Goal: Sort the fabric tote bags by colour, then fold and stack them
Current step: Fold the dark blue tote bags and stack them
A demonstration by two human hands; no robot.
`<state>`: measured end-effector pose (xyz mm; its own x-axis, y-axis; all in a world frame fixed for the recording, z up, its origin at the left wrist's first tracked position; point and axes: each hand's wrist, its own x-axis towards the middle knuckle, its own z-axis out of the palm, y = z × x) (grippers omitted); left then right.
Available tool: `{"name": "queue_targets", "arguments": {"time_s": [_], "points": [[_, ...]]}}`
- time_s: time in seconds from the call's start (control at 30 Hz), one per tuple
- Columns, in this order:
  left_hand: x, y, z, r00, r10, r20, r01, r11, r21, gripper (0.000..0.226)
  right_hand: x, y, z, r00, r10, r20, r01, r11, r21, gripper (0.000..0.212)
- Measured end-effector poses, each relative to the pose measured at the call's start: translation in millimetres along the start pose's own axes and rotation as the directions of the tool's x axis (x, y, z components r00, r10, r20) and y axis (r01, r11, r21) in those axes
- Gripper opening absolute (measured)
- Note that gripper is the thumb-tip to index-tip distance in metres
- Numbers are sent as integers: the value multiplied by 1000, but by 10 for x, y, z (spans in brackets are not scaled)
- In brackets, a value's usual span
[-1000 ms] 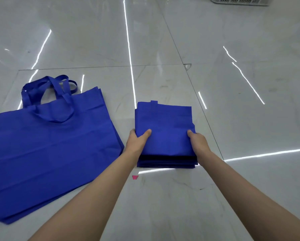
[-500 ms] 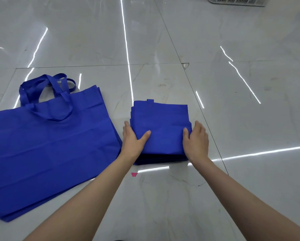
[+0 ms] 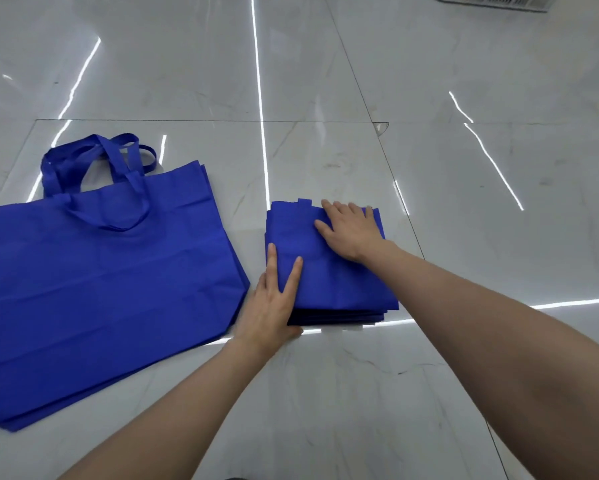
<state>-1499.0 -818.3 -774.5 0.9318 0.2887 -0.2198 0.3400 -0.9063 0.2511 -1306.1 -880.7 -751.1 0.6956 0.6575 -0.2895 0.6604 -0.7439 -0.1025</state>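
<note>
Moved from the near edge, the right hand (image 3: pixel 351 228) is laid flat, fingers straight, on the folded blue stack (image 3: pixel 329 275), whose left edge is pressed by the flat-fingered left hand (image 3: pixel 272 303).

We look down on a glossy floor (image 3: pixel 481 323) of large white, marble-veined tiles, split by thin dark grout lines (image 3: pixel 351 64). Long bright streaks of reflected strip lighting (image 3: pixel 260 81) run across it. One tile corner (image 3: pixel 380 127) looks chipped. At the far top edge we see a white slatted grille (image 3: pixel 492 0), cut off by the frame.
</note>
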Motion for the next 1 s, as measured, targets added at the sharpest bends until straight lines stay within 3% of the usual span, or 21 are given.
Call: {"name": "queue_targets", "arguments": {"time_s": [0.17, 0.53, 0.63, 0.77, 0.9, 1.0], "points": [[11, 36, 64, 999, -40, 8, 40, 999, 12, 95, 20, 23, 73, 998, 12, 60, -13, 1000, 12, 53], [-26, 52, 172, 994, -103, -19, 104, 994, 25, 94, -38, 48, 134, 996, 59, 61, -59, 998, 1, 56], [-4, 88, 157, 994, -106, -35, 107, 993, 40, 96, -179, -22, 196, 988, 60, -140, -64, 998, -22, 54], [-48, 101, 57, 995, -72, -68, 71, 997, -9, 109, -617, -222, 268, 868, -70, -492, 88, 996, 14, 51], [-315, -136, -37, 970, -11, -244, -13, 995, -96, 109, -893, -361, 267, 827, -198, -527, 268, 961, 60, 46], [-602, -577, 2, 950, -19, -312, 7, 999, -40, 78, -943, -624, 227, 782, -350, -516, 431, 902, 41, 33]]}}
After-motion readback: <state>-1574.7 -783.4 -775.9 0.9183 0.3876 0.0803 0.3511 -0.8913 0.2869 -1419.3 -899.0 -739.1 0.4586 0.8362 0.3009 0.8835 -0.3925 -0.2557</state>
